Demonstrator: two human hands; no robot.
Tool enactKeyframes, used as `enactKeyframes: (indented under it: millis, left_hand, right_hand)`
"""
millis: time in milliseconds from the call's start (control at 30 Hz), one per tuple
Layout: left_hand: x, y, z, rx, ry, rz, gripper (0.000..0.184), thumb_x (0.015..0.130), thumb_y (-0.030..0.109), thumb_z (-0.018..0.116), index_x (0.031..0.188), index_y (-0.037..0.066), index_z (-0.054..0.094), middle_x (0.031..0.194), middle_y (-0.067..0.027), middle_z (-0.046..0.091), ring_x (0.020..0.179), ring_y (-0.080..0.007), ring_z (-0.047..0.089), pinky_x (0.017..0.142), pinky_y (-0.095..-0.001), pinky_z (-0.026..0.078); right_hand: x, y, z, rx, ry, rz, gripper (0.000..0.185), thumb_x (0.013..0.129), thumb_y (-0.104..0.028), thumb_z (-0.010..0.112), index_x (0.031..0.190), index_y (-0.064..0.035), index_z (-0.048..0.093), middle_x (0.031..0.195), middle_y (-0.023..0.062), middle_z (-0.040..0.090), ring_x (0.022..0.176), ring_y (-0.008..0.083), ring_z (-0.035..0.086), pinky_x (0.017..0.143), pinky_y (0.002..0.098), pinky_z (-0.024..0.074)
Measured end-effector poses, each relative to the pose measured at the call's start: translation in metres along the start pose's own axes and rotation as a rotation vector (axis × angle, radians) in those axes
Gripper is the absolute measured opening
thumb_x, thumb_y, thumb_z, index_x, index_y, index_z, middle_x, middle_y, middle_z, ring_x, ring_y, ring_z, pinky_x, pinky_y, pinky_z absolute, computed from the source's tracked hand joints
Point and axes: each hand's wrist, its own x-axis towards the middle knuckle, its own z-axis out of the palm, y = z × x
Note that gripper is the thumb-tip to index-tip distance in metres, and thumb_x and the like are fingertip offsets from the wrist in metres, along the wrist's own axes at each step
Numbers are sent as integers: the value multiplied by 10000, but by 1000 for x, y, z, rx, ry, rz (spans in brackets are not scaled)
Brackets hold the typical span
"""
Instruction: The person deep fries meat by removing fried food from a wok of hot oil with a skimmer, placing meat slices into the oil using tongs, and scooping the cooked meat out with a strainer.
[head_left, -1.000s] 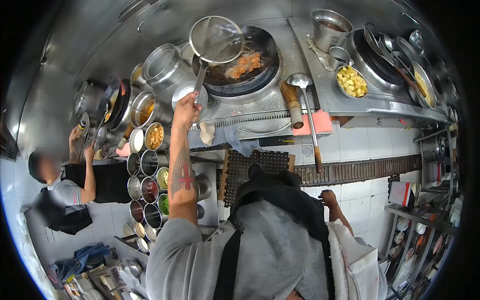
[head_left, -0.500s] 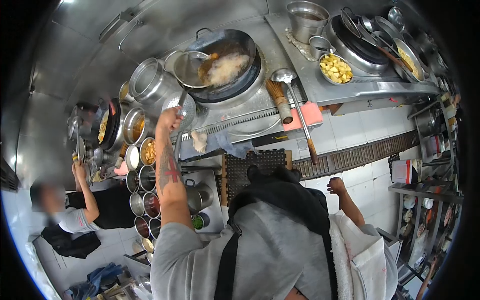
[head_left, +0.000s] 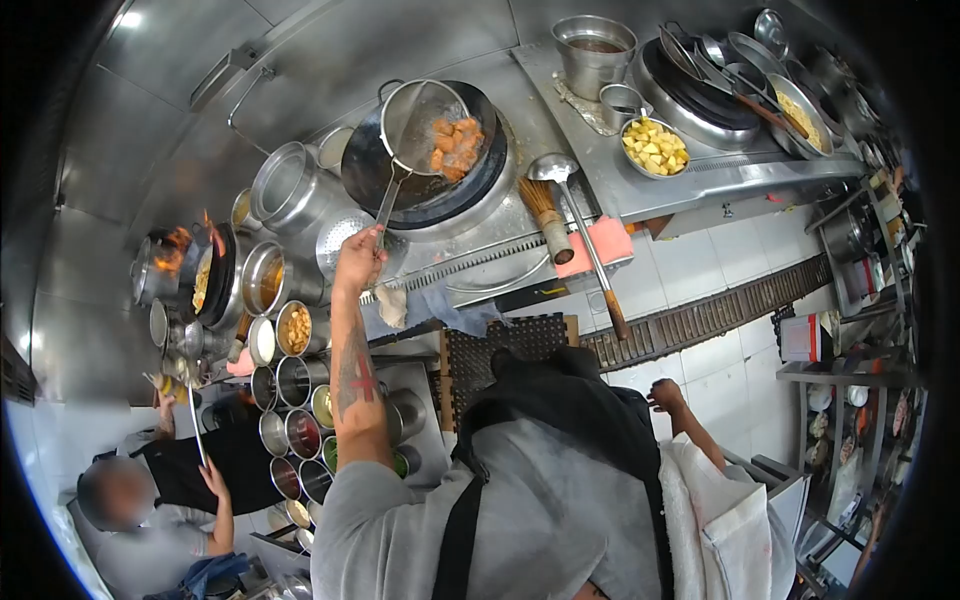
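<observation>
While handheld, strainer [head_left: 412, 120] lengthwise toward wok [head_left: 360, 180].

Commercial kitchen, shown by steel counters and woks [head_left: 419, 154].

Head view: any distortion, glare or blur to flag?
Head view: strong fisheye bows the stainless-steel counter, with black vignetting in the corners; a bright glare spot sits top left on the grey steel wall; the white floor tiles look nearly washed out; a heavy blur covers the co-worker's head.
</observation>
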Motion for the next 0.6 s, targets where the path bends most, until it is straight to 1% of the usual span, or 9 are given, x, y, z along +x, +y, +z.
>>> enactKeyframes:
  millis: [100, 133, 233, 367, 400, 433, 500, 533, 600]
  left_hand:
    - [-8, 24, 10, 413, 203, 278, 310, 980, 248, 472, 1116, 34, 650, 590, -79, 584, 476, -134, 533, 490, -311, 437]
    - [-18, 37, 13, 591, 268, 379, 298, 970, 234, 481, 1116, 37, 650, 603, -113, 587, 510, -165, 566, 534, -328, 454]
    - [-38, 60, 19, 770, 357, 494, 278, 944, 219, 509, 1117, 52, 649, 615, -168, 575, 552, -231, 608, 578, -361, 467]
    - [-66, 77, 27, 638, 335, 368, 289, 941, 243, 515, 1117, 58, 650, 595, -138, 573, 561, -219, 605, 582, -358, 467]
    - [-70, 75, 27, 595, 318, 352, 295, 940, 250, 517, 1117, 55, 649, 585, -129, 568, 559, -215, 602, 582, -357, 466]
    - [-73, 69, 25, 595, 318, 356, 295, 940, 250, 517, 1117, 55, 649, 585, -129, 568, 559, -215, 602, 582, -357, 466]
    - [-67, 50, 18, 639, 262, 275, 288, 937, 237, 516, 1111, 53, 653, 639, -160, 610, 606, -255, 635, 608, -375, 477]
    - [-57, 39, 15, 631, 268, 299, 288, 937, 237, 516, 1111, 53, 653, 639, -160, 610, 606, -255, 635, 608, -375, 477]
    - [-42, 11, 6, 755, 374, 358, 283, 934, 229, 513, 1087, 42, 660, 738, -209, 651, 705, -320, 664, 665, -394, 493]
  right_hand:
    - [-20, -16, -3, -15, 85, 58, 158, 912, -113, 478, 949, -62, 623, 908, 103, 697, 744, 230, 680, 538, 400, 540]
    - [91, 75, -27, -609, -111, -372, 168, 922, -116, 457, 970, -52, 605, 943, 115, 691, 747, 231, 680, 558, 393, 546]
    - [17, 7, -2, 194, 78, 63, 168, 913, -125, 462, 951, -47, 606, 946, 119, 689, 748, 239, 679, 569, 391, 550]
    - [-8, -33, 18, 206, 75, -34, 194, 901, -137, 454, 959, -31, 606, 941, 131, 688, 740, 251, 679, 547, 386, 541]
    - [-10, -43, 19, 178, 108, 41, 252, 834, -124, 588, 1082, -121, 635, 934, 71, 685, 767, 214, 659, 593, 373, 550]
    - [-6, -40, 19, 181, 109, 38, 252, 834, -124, 588, 1082, -121, 635, 934, 71, 685, 767, 214, 659, 593, 373, 550]
    - [25, -22, 12, -1359, 103, -778, 291, 716, -169, 734, 1006, -174, 705, 876, 60, 685, 812, 235, 658, 698, 390, 551]
    - [47, -7, 14, -1211, 172, -769, 312, 597, -228, 813, 899, -208, 739, 860, 60, 675, 857, 253, 648, 774, 385, 532]
    - [25, -23, 14, -1327, 116, -739, 210, 699, -195, 734, 908, -185, 732, 872, 60, 680, 846, 243, 658, 755, 365, 541]
